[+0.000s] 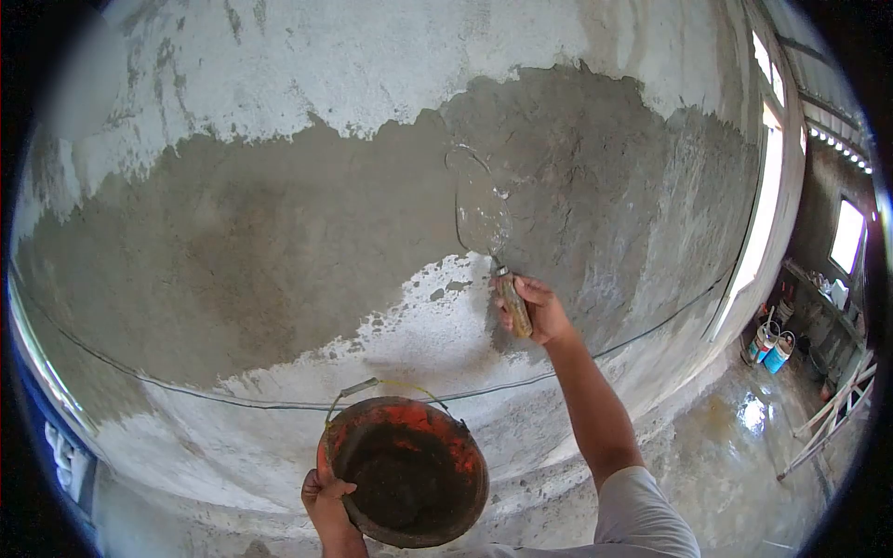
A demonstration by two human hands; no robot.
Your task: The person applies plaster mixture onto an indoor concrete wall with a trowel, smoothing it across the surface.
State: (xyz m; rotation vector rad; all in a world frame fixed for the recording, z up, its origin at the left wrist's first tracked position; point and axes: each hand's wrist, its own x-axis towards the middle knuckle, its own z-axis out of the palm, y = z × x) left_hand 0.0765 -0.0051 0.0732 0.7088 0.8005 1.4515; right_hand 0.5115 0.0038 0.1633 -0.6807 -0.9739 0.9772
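My right hand [538, 309] is closed round the wooden handle of a trowel [484, 209], its blade raised against the wet grey plaster [353, 214] on the wall. The blade is smeared with mortar, so its outline blends into the plaster. My left hand [327, 502] grips the rim of a red-orange bucket [405, 414], thumb over the edge. Dark mortar [400, 479] lies inside the bucket, which is tilted toward me. Its wire handle [377, 383] stands up on the wall side.
Bare whitish wall [437, 312] shows below and above the plaster. A cable [279, 405] runs across the wall behind the bucket. Far right are blue-and-white buckets [772, 349], leaning wooden poles [828, 423] and a wet floor [716, 446]. Tall windows [758, 205] line the right side.
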